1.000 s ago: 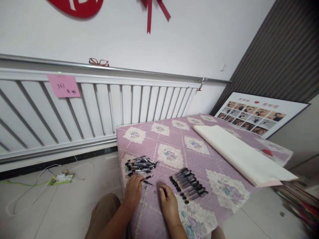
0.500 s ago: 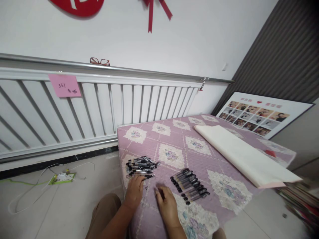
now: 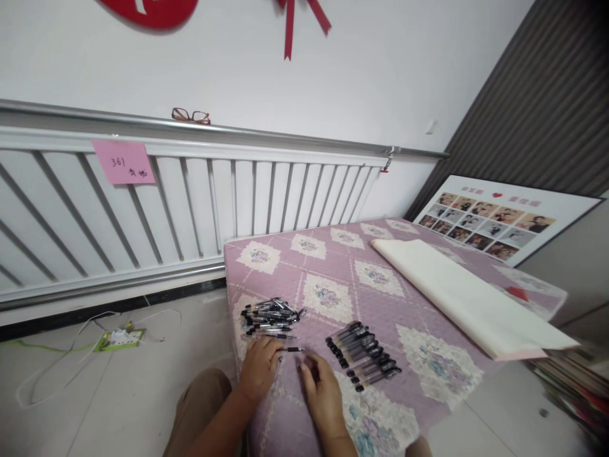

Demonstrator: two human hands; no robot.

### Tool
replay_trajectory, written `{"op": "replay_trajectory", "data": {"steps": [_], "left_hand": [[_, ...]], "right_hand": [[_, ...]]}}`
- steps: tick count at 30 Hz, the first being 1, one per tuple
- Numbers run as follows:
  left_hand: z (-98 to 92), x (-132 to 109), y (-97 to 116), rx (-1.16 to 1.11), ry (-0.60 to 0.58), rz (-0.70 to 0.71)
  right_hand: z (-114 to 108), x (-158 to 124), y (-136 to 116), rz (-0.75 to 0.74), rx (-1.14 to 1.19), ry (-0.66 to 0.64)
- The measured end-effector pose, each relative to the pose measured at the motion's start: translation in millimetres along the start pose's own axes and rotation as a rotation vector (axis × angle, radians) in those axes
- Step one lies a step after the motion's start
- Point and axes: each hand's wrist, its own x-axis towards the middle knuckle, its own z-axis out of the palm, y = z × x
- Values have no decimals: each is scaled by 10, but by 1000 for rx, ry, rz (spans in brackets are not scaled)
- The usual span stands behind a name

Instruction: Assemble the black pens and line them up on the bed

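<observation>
My left hand [image 3: 259, 367] is closed on a pen [image 3: 292, 349], whose dark grip and tip stick out to the right from the fingers. A loose heap of pens [image 3: 271, 315] lies just beyond that hand, near the left edge of the bed. Facing the pen tip is my right hand [image 3: 321, 386], its fingers loosely bent and the thumb apart, with no object visible in it. By the left thumb lies a small dark piece [image 3: 280, 359], too small to name. Right of my right hand, several capped pens [image 3: 364, 355] lie side by side in a slanting row.
A purple quilted cover [image 3: 340, 292] with flower patches lies under everything. A large folded pale sheet [image 3: 457, 292] crosses it, and a photo board [image 3: 504, 219] leans at the right. A white radiator [image 3: 266, 197] runs behind. On the floor sits a power strip [image 3: 121, 339] with cables.
The pen in my left hand has been drawn toward me, away from the heap, and more of it shows beside the fingers. My right hand has shifted slightly to the right.
</observation>
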Motion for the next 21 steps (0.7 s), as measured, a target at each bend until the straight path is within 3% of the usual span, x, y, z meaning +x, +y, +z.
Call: {"op": "replay_trajectory", "data": {"steps": [3,9,21], "left_hand": [[-27,-5,44,25,-49,33],[-71,-8,109,66,-114,63],[-74,-2,102,64,-131,85]], "right_hand": [[18,-6,58,66,116,45],[-34,20,-7,-18,168,-31],[-67,26,-25,-15,156,-94]]}}
